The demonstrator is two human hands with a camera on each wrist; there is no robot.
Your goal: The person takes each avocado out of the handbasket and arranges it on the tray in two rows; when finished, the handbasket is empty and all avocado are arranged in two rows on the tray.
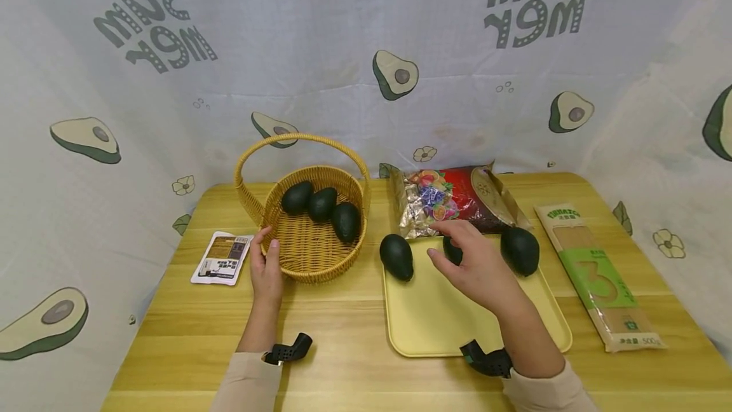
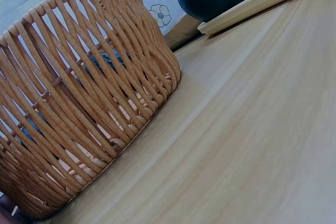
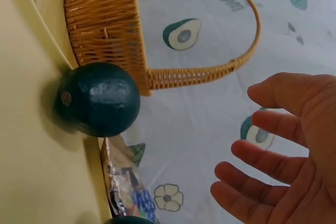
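Note:
My left hand (image 1: pixel 267 275) holds the left rim of a yellow wicker basket (image 1: pixel 311 266), thumb near the rim's inner edge. Three dark green avocados (image 1: pixel 322 204) lie inside it. To the right, a pale yellow tray (image 1: pixel 434 323) bears three more: one avocado (image 1: pixel 396 257) at its left corner, another avocado (image 1: pixel 521 251) at the right, and a middle avocado (image 1: pixel 452 250) partly hidden by my right hand (image 1: pixel 477 266). That hand hovers over the tray with fingers spread and holds nothing; the right wrist view shows the gap between thumb and fingers.
Behind the tray lies a red and gold candy bag (image 1: pixel 452 199). A long pack of noodles (image 1: pixel 597 278) lies at the right of the table. Left of the basket is a small white and brown packet (image 1: pixel 222 258). A printed curtain (image 1: pixel 343 43) hangs behind the table.

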